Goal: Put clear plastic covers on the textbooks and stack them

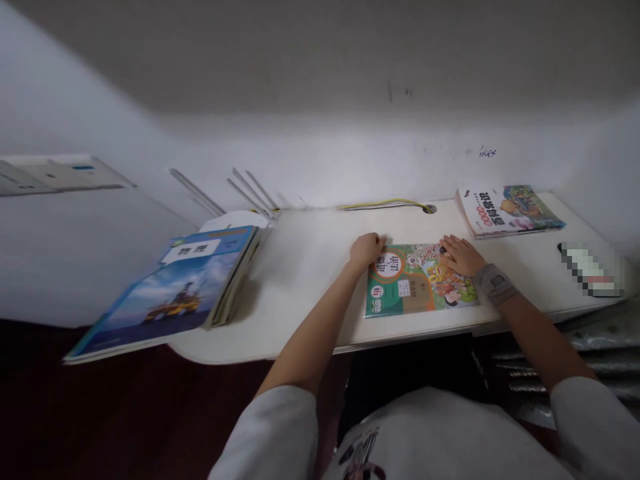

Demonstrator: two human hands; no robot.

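A green and orange textbook (407,293) with colourful cartoon drawings lies face up on the white desk, near its front edge. At the book's upper left corner is my left hand (367,252), its fingers curled closed at the edge; the fingertips are partly hidden. My right hand (461,256) rests flat on the book's upper right part, fingers stretched out, a grey band on the wrist. To the left, a stack of books topped by a blue physics textbook (187,293) overhangs the desk's left end.
Behind the blue stack stands a white router (235,219) with several antennas. A yellow cable (383,202) runs along the wall into a desk hole. Several booklets (510,212) are piled at the back right. A pixelated phone-like object (593,270) lies at the right end of the desk (295,287).
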